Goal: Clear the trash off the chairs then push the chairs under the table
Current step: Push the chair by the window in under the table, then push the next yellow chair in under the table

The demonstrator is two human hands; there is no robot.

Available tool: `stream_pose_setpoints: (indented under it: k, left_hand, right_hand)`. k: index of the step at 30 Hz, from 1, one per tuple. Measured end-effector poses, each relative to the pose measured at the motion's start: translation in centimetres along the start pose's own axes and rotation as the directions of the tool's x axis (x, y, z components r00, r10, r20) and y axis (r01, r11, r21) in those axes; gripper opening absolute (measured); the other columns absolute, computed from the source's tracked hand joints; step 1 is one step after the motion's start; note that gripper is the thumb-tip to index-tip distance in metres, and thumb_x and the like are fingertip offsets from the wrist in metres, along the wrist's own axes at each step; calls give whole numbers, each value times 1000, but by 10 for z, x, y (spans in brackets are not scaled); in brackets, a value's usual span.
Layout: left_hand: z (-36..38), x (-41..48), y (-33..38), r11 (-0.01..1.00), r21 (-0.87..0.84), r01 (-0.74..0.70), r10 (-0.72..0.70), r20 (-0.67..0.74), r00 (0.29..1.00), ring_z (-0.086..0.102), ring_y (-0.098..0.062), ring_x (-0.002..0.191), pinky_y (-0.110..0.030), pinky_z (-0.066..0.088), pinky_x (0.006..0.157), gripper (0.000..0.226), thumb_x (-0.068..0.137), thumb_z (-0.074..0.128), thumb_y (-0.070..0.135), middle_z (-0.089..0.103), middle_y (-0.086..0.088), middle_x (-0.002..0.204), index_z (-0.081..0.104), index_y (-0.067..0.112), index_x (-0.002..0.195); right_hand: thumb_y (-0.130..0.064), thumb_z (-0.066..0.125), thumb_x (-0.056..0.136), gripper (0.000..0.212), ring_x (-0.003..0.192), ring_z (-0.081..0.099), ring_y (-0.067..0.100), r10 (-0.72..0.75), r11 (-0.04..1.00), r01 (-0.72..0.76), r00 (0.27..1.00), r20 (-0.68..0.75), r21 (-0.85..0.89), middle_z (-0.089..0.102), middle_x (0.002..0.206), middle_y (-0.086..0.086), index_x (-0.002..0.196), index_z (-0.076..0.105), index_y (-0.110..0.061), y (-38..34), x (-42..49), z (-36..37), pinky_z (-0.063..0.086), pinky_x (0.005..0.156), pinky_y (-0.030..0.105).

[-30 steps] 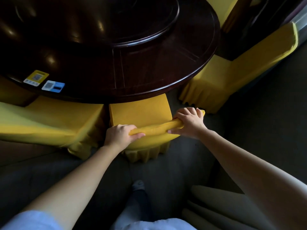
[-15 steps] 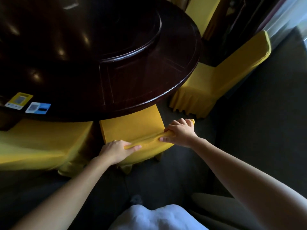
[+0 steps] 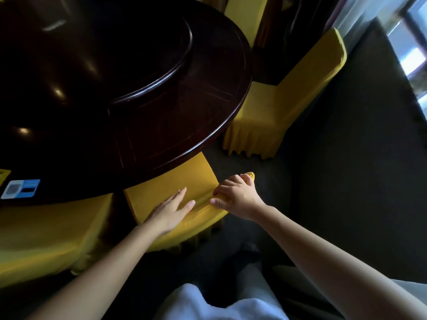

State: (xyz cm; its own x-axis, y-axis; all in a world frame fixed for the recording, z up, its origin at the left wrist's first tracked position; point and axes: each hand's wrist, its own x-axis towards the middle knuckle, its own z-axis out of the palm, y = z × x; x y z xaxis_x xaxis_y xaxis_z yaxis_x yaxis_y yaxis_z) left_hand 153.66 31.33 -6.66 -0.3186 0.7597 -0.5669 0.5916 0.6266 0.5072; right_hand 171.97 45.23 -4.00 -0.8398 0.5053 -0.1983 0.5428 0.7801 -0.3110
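A yellow-covered chair [image 3: 161, 188] stands right in front of me, its seat partly under the dark round table [image 3: 129, 93]. My left hand [image 3: 172, 210] lies flat with straight fingers on the top of its backrest. My right hand [image 3: 238, 196] grips the backrest's top edge at its right end, fingers curled over it. No trash shows on this chair's visible seat.
A second yellow chair [image 3: 277, 107] stands to the right, pulled out from the table. A third yellow chair [image 3: 46, 239] sits at the left. Two stickers [image 3: 20, 188] lie on the table's near edge. Dark carpet spreads right; a bright window [image 3: 413, 58] is at far right.
My left hand has let go of the backrest's top and now lies flat on it. The chair sits further under the table, and my view has swung to the right.
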Motion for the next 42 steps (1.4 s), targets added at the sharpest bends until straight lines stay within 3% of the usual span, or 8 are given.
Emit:
stream_pose_setpoints:
  k: [3, 6, 9, 13, 23, 42]
  left_hand:
    - [5, 20, 32, 979, 154, -136, 150, -83, 985, 0, -15, 146, -44, 1, 117, 68, 92, 26, 62, 1, 8, 159, 0, 37, 148]
    - [6, 47, 66, 944, 245, -221, 264, -158, 952, -8, -14, 145, -44, -6, 116, 69, 93, 27, 59, -5, 6, 159, -3, 33, 149]
    - [4, 75, 103, 918, 313, -243, 320, -224, 921, -11, -14, 145, -43, -9, 115, 70, 92, 25, 60, -6, 5, 159, -6, 32, 148]
    - [4, 120, 161, 886, 390, -252, 365, -248, 898, -14, -13, 144, -41, -15, 111, 69, 93, 22, 59, -9, 5, 159, -7, 32, 148]
    - [20, 203, 314, 828, 448, -338, 459, -193, 867, -16, -15, 144, -44, -14, 113, 68, 93, 22, 58, -11, 3, 159, -4, 29, 149]
    - [7, 311, 446, 770, 469, -433, 532, -98, 841, -21, -13, 143, -47, -13, 114, 69, 93, 24, 57, -16, 4, 158, -7, 29, 149]
  right_hand:
    - [-61, 33, 93, 52, 131, 33, 18, -70, 997, 70, 997, -25, 32, 53, 133, -9, 126, 57, -29, 8, -3, 1, 5, 112, 46]
    - [-59, 31, 95, 54, 143, 17, 18, -126, 990, 126, 992, -9, 65, 36, 151, -6, 135, 47, -27, 28, -1, 1, -4, 115, 48]
    - [-59, 26, 96, 60, 147, 0, 15, -26, 997, 26, 1000, -12, 74, 13, 160, -9, 148, 25, -31, 72, 4, -10, -6, 116, 52]
    - [-57, 26, 96, 63, 146, -9, 14, 150, 988, -147, 985, -83, 48, 0, 160, -10, 151, 10, -32, 156, 10, -42, -2, 117, 52]
    - [-55, 30, 96, 65, 146, -12, 15, 270, 963, -263, 952, -147, 63, -3, 161, -7, 152, 8, -30, 299, 7, -103, -4, 116, 48]
    - [-53, 33, 97, 64, 147, -9, 16, 399, 916, -373, 885, -240, 147, -1, 161, -5, 152, 9, -29, 430, 41, -174, -1, 117, 48]
